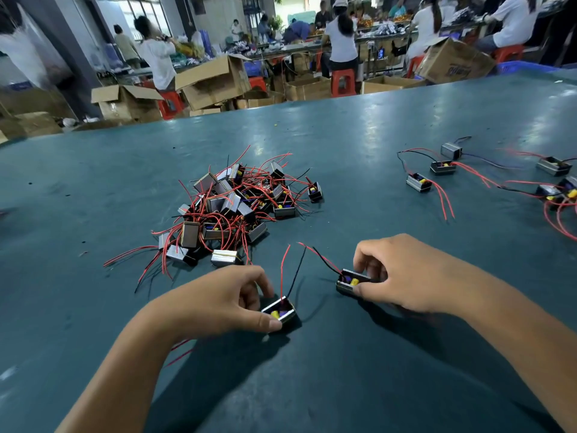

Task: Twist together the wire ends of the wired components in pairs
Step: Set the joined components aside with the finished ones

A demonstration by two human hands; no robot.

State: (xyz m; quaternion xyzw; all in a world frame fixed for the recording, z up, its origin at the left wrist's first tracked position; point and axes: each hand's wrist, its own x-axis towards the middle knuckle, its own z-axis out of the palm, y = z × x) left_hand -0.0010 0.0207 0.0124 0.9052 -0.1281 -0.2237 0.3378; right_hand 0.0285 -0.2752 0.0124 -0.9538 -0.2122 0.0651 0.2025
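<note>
My left hand (228, 295) pinches a small metal-cased component (278, 311) on the green table; its red and black wires (292, 270) rise away from me. My right hand (402, 273) pinches a second such component (351, 282), whose red and black wires (318, 254) run up and left. The two pairs of wire ends stay apart, a short gap between them. A pile of several like components (231, 207) with tangled red and black wires lies beyond my left hand.
At the right of the green table (374, 126) lie several components with wires joined (437, 170), and more near the right edge (559, 189). Beyond the table's far edge stand cardboard boxes (215, 79), red stools and seated people at benches.
</note>
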